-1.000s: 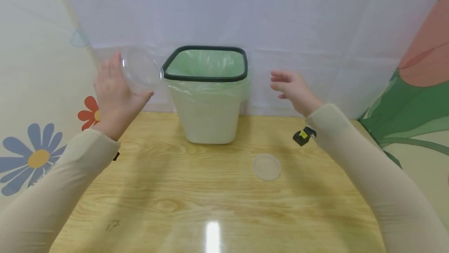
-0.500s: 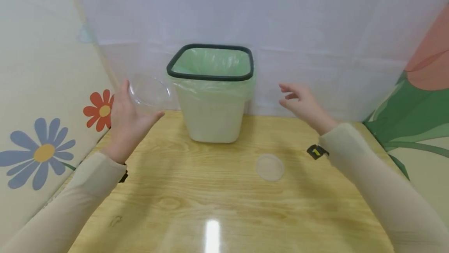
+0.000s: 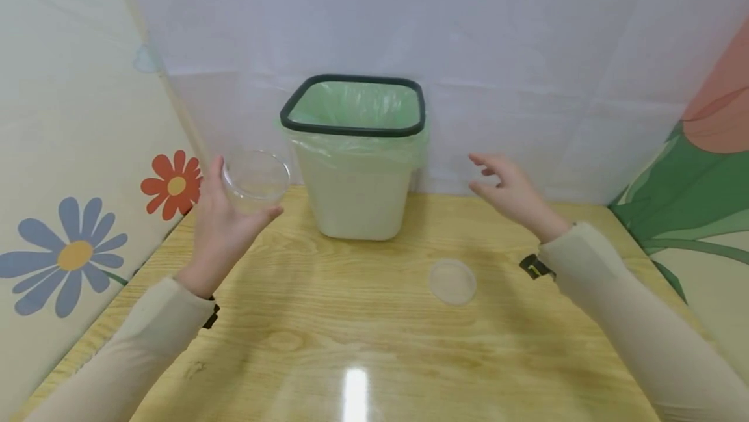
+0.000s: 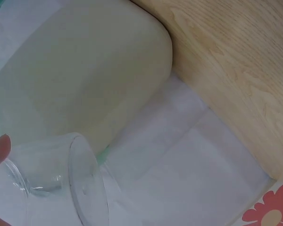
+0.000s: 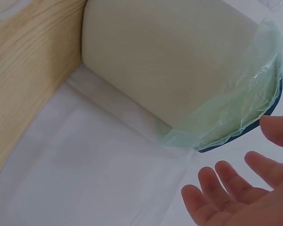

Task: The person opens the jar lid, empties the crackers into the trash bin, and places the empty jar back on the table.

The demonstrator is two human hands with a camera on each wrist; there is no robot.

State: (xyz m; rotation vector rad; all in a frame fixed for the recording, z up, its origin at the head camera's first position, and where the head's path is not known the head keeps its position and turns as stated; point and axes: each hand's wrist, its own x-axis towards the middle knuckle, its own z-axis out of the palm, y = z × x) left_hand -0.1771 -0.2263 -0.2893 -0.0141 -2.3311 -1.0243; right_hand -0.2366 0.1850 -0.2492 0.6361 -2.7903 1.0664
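Note:
My left hand (image 3: 225, 224) grips a clear round plastic container (image 3: 255, 178), thumb on the near side and fingers along its left. It is held above the table, left of the bin. In the left wrist view the container (image 4: 61, 183) is see-through, with part of the thumb beside it. My right hand (image 3: 509, 191) hovers in the air right of the bin, holding nothing. The right wrist view shows that hand (image 5: 245, 197) with its fingers spread and loosely bent, apart from the bin. A clear round lid (image 3: 452, 282) lies flat on the table.
A pale waste bin (image 3: 357, 188) with a black rim ring (image 3: 354, 130) and a green plastic liner (image 3: 354, 103) stands at the back of the wooden table (image 3: 328, 344). White cloth (image 3: 515, 32) hangs close behind it. Flower-printed panels (image 3: 76, 149) flank both sides.
My left hand has lowered and moved slightly right with the container, whose mouth has turned more upward. My right hand has moved down and a little right, still empty. The lid stays on the table.

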